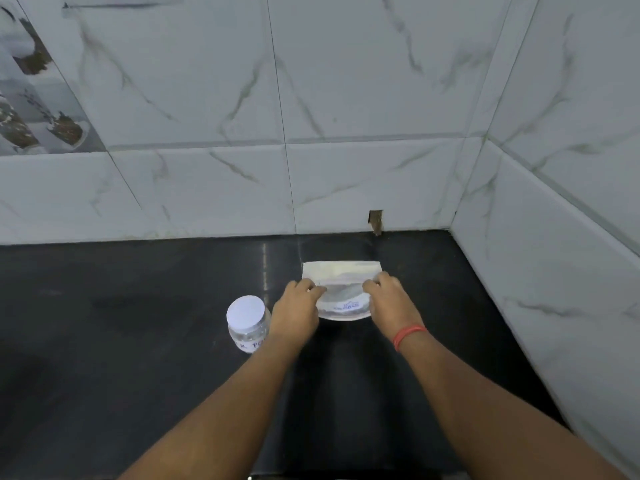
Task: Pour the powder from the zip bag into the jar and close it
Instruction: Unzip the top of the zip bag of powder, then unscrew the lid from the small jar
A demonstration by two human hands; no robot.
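Observation:
A white zip bag with powder in it lies on the black counter, near the back wall. My left hand pinches the bag at its left side and my right hand pinches it at its right side, both about halfway up the bag. The bag's upper strip stands free behind my fingers. A small clear jar with a white lid on top and a handwritten label stands just left of my left wrist.
White marble-pattern tiles form the back wall and a right side wall, meeting in a corner close to the bag. A small broken notch shows at the foot of the back wall. The counter stretches off to the left.

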